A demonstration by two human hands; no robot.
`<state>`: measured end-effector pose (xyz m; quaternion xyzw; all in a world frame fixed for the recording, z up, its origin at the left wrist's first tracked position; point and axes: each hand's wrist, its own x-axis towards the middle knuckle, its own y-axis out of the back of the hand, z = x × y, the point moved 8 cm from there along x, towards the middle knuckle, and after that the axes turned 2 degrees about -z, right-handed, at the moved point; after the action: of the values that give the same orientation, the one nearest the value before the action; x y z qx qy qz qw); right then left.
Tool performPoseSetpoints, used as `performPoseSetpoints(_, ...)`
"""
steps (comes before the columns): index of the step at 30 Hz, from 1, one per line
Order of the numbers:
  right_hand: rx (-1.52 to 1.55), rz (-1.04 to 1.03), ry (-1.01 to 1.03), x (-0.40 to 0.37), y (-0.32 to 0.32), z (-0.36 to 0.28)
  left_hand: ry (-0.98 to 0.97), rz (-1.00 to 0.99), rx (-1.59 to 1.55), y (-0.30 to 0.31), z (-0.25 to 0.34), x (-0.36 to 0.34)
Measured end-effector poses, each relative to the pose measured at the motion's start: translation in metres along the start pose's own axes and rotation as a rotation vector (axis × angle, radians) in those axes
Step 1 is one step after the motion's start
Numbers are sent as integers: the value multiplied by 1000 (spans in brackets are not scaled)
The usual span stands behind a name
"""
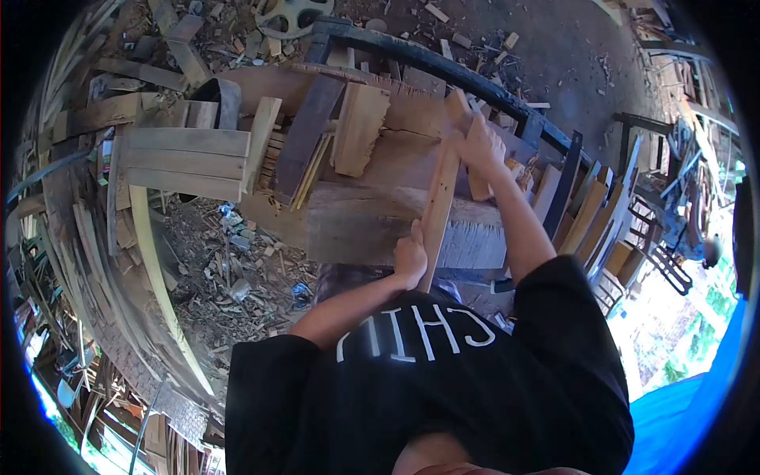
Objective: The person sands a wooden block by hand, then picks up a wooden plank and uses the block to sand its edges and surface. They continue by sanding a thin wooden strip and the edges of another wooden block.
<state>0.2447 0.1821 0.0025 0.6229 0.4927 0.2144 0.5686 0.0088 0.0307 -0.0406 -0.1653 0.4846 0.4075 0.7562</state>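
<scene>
A long narrow wooden strip (pixel 439 199) slants from my waist out across a thick weathered board (pixel 360 226). My left hand (pixel 410 257) is closed around its near part, thumb pointing along the wood. Farther out, my right hand (pixel 481 149) is closed at the strip's far end. A short light wooden piece (pixel 457 104) and a blurred greyish part show beside those fingers; I cannot make out what the right hand grips. A rough-edged wood block (pixel 360 131) and a dark plank (pixel 309 138) lie to the left of the strip.
A dark beam (pixel 443 67) runs along the far side of the work surface. Pale boards (pixel 188 154) jut out on the left, and upright planks (pixel 590 210) stand at right. Wood scraps (pixel 237 261) litter the ground. A blue tarp (pixel 681 419) hangs at lower right.
</scene>
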Motion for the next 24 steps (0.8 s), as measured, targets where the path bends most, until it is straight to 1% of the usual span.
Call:
performPoseSetpoints(1, 4, 13, 2, -3, 0, 0, -12, 5, 4, 1, -1, -1)
performPoseSetpoints(3, 36, -56, -83, -21, -2, 4, 3, -21, -62, -1, -4, 3)
performPoseSetpoints(4, 10, -88, -62, -46, 2, -6, -3, -25, -72, 1, 3, 3)
performPoseSetpoints(5, -16, -128, -42, -78, 5, -17, 44, -47, -110, 4, 8, -1)
performPoseSetpoints(6, -14, -222, -63, -105, 10, -25, 98, -69, -149, 3, 6, -5)
performPoseSetpoints(7, -9, -317, -82, -120, 11, -30, 109, -71, -159, -1, 2, -2)
performPoseSetpoints(8, -11, -332, -79, -114, 6, -27, 93, -60, -146, -3, -1, 2)
performPoseSetpoints(10, -27, -141, -57, -83, 8, -16, 92, -40, -117, -4, -9, 3)
performPoseSetpoints(12, -52, -134, -135, -32, -9, 14, -84, 3, 49, -1, 5, 0)
performPoseSetpoints(14, -11, -104, -115, 8, -18, 40, -88, 18, 93, 2, 4, -2)
performPoseSetpoints(15, -2, -80, -118, 15, -11, 46, -87, 26, 124, 2, 6, -1)
performPoseSetpoints(17, -12, -123, -181, 23, -6, 66, -109, 30, 153, 8, 9, -1)
performPoseSetpoints(18, -26, -148, -244, 25, -8, 83, -106, 31, 171, 11, 10, -1)
performPoseSetpoints(19, -20, -137, -253, 20, -7, 97, -116, 28, 182, 15, 15, -5)
performPoseSetpoints(21, 920, -236, -270, 0, -21, 111, -127, 12, 183, 19, 25, -12)
performPoseSetpoints(22, 1232, -247, -408, -25, -13, 108, -139, 9, 197, 19, 25, -12)
performPoseSetpoints(23, 1243, -231, -407, -39, -10, 109, -148, 18, 213, 18, 23, -11)
performPoseSetpoints(24, 1393, -213, -530, -54, -12, 115, -157, 27, 228, 18, 24, -11)
